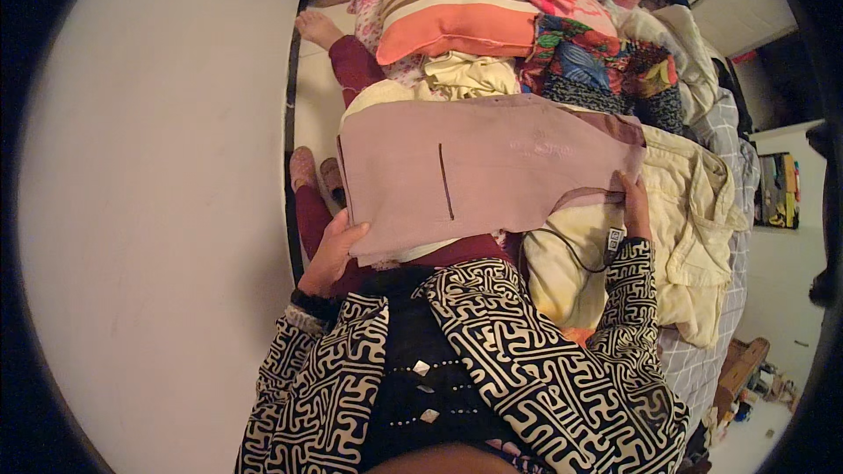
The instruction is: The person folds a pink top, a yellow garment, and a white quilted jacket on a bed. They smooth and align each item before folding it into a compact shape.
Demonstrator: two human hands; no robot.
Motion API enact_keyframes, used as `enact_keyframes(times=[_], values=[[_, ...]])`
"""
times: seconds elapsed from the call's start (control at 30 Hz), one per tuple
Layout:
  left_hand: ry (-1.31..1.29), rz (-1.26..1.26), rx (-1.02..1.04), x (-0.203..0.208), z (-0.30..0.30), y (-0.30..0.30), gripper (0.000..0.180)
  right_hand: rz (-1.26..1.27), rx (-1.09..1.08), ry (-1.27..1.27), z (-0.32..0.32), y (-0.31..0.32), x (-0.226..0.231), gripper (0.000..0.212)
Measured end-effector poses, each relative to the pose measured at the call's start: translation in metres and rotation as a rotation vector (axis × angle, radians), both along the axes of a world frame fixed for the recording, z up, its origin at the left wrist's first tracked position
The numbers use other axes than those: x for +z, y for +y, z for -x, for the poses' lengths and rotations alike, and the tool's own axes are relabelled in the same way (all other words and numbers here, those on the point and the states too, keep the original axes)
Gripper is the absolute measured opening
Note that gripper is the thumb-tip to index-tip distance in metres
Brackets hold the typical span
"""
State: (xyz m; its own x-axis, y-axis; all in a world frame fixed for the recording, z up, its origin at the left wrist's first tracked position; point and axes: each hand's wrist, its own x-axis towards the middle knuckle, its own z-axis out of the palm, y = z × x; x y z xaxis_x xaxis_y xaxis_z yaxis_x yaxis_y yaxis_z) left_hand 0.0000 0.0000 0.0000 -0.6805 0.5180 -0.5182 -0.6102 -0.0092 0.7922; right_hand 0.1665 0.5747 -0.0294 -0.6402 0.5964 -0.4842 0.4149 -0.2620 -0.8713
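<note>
A folded mauve garment [492,171] is stretched out across my lap, with a dark straight line near its middle and faint embroidery toward its right end. My left hand [329,250] grips its lower left corner, the thumb lying on top. At the opposite end, my right hand [636,208] is closed on the garment's right edge; some of its fingers are hidden. Cream cloth [566,268] lies partly under the garment, beside my right forearm. A dark cord with a small white tag [615,237] runs next to my right wrist.
Beyond the garment lie a crumpled pale yellow cloth [470,76], an orange striped cushion [439,31] and a multicoloured patterned cloth [601,70]. A cream garment [694,237] is spread on the grey checked bedding [733,211] at right. A white wall [158,211] rises at left.
</note>
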Motion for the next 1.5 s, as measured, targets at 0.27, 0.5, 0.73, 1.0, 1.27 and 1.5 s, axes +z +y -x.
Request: enact_keyframes(times=[0.27, 0.5, 0.73, 1.0, 1.27, 1.5], values=[[-0.026, -0.103, -0.028, -0.034, -0.005, 0.012, 0.048, -0.530, 0.025, 0.143, -0.033, -0.068, 0.061, 0.039], [-0.017, -0.068, -0.035, -0.043, -0.008, -0.017, 0.043, -0.221, 0.841, -0.170, -0.031, -0.246, 0.040, 0.036], [-0.045, -0.072, -0.039, -0.046, -0.004, -0.033, 0.037, -0.330, 1.312, 0.177, -0.045, -0.273, 0.058, 0.040], [0.020, -0.018, -0.071, -0.066, -0.006, -0.033, 0.038, -0.277, 1.080, 0.117, -0.065, -0.330, 0.085, 0.040], [0.006, -0.055, -0.066, -0.071, -0.014, -0.030, 0.038, -0.272, 0.986, 0.119, -0.057, -0.334, 0.061, 0.041], [-0.011, -0.061, -0.076, -0.072, -0.010, -0.024, 0.038, -0.243, 1.012, 0.137, -0.056, -0.336, 0.069, 0.041]])
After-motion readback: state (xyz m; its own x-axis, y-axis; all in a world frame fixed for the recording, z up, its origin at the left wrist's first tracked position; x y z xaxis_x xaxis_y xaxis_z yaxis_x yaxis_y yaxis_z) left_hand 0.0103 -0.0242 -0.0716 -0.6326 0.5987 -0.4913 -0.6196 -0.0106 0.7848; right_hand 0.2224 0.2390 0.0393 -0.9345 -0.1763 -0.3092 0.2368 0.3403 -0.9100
